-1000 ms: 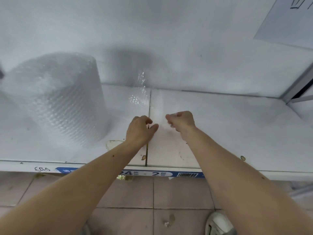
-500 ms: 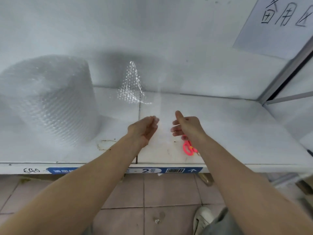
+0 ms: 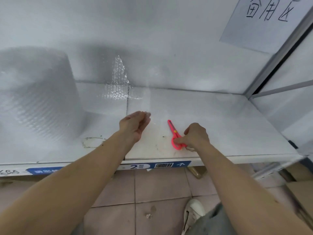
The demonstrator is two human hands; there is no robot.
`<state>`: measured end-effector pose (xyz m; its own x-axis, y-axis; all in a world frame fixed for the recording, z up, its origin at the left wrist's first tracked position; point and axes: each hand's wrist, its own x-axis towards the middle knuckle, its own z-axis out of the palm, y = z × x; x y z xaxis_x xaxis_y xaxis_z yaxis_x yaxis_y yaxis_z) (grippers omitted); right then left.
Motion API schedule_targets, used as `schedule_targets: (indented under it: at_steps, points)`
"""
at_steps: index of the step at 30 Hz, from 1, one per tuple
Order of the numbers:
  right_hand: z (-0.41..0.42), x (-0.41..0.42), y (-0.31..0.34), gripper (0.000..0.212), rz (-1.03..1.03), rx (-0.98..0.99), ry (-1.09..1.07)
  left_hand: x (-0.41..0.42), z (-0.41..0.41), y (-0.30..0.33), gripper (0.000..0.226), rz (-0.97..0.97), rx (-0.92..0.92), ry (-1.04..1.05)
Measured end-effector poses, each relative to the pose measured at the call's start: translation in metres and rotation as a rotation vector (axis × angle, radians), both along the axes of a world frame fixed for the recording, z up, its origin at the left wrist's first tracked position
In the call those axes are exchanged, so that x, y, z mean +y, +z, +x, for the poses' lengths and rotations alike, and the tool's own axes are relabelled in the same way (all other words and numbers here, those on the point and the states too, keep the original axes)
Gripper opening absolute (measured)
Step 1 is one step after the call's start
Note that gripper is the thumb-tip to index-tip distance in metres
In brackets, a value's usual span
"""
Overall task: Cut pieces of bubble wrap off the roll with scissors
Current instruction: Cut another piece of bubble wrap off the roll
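Right hand [image 3: 196, 135] grips the pink scissors [image 3: 175, 135]; left hand [image 3: 135, 123] loosely open, empty; label [image 3: 133, 166] below reads "2"

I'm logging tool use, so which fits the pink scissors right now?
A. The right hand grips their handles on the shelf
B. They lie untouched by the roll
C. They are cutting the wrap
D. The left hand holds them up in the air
A: the right hand curls round the handles of the scissors, whose blades lie on the shelf; the left hand holds nothing.
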<state>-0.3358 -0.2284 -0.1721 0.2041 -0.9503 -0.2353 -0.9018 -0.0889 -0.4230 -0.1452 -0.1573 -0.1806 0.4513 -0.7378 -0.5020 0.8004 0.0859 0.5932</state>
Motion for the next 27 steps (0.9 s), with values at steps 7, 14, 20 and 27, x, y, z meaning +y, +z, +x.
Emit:
schedule_targets:
  at_steps: [7, 14, 20, 27]
  points:
    - [0.003, 0.001, -0.005, 0.038, 0.009, 0.054, 0.034, 0.003, 0.002, 0.002, 0.036, -0.03, -0.007, -0.009]
    - [0.023, 0.007, 0.007, 0.034, 0.056, 0.032, 0.117, 0.007, 0.01, 0.01, 0.052, -0.067, 0.003, 0.014]
    - [0.02, 0.01, 0.014, 0.016, 0.079, -0.115, 0.023, 0.007, 0.017, 0.027, 0.048, -0.105, 0.002, -0.004]
    - [0.041, 0.049, 0.042, 0.018, 0.389, -1.375, -0.295, 0.001, 0.029, 0.038, 0.052, -0.218, 0.05, 0.032]
